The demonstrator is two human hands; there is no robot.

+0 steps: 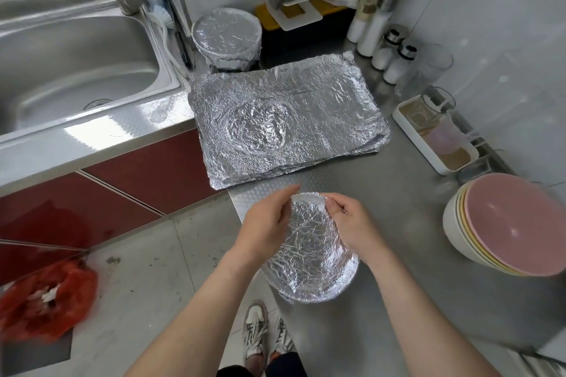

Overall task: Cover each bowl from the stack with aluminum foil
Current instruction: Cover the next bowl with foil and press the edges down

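Note:
A bowl covered in crinkled aluminum foil (309, 248) sits at the near edge of the steel counter. My left hand (266, 223) holds its left rim, fingers curled over the foil. My right hand (349, 223) pinches the foil at the far right rim. Behind it lies a pile of flat foil sheets (288, 116) with a round dent in the top one. A second foil-covered bowl (226, 35) stands at the back near the sink. At the right edge stands a stack of bare bowls (502, 223), the top one pink.
A steel sink (76, 76) fills the left. Shakers and bottles (386, 40) line the back right wall, beside a white tray (435, 138) holding a glass jug. A red plastic bag (46, 300) lies on the floor at lower left.

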